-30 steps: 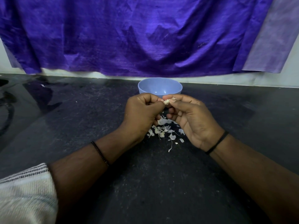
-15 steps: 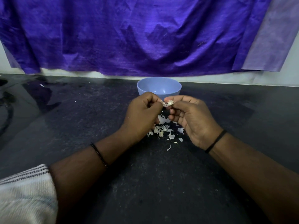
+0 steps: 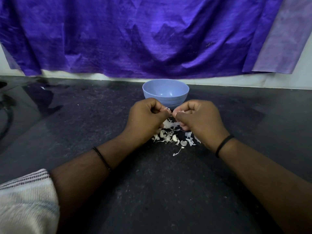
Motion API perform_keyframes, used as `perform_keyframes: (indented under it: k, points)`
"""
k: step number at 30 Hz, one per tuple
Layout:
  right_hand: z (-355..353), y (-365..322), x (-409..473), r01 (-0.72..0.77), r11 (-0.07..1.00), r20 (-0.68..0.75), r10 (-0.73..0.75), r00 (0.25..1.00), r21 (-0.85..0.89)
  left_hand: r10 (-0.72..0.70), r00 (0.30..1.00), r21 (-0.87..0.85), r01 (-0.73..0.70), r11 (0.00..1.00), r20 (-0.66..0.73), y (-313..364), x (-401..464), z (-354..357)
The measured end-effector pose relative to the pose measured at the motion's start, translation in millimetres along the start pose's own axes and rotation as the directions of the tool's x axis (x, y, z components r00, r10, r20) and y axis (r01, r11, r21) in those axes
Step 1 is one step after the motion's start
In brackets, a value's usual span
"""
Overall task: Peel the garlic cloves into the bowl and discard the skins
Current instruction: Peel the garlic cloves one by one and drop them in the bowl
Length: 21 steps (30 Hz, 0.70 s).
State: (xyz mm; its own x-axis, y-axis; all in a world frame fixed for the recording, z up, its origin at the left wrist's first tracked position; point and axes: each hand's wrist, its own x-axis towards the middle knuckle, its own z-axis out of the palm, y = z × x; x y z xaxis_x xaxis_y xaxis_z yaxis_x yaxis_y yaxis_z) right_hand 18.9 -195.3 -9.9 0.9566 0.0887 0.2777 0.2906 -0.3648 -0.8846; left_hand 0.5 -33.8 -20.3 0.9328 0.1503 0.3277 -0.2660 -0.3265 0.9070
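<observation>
Hands meet above the counter (image 3: 168, 191), just before the bowl (image 3: 165, 94). Left hand (image 3: 146, 119) and right hand (image 3: 199, 120) curl tight, pinching a clove (image 3: 172, 114) between them; its axis is hidden. Skins (image 3: 170, 137) lie beneath.

Creased purple cloth (image 3: 135, 39) hangs on a white wall (image 3: 253, 81) behind a dark speckled counter (image 3: 152, 191).

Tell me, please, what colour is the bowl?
Light blue; the bowl shows in the head view.
</observation>
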Motion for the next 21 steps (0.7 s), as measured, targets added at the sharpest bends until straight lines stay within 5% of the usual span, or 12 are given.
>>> perform_keyframes:
  k: [7, 15, 21]
  points:
    - [-26.8, -4.7, 7.0, 0.169, 0.903, 0.203, -0.094, 0.975, -0.395, 0.057, 0.998, 0.261, -0.064, 0.963, 0.034, 2.7, -0.3, -4.0]
    - [-18.5, -8.0, -4.5, 0.162, 0.91, 0.427, 0.017, 0.904, -0.381, 0.102, 0.994, 0.449, -0.108, 0.887, 0.037, 8.4, -0.5, -7.1]
    - [-15.3, -9.2, -5.5, 0.147, 0.914, 0.41, 0.022, 0.912, -0.377, 0.127, 0.991, 0.443, -0.099, 0.891, -0.035, 9.8, -0.8, -7.0]
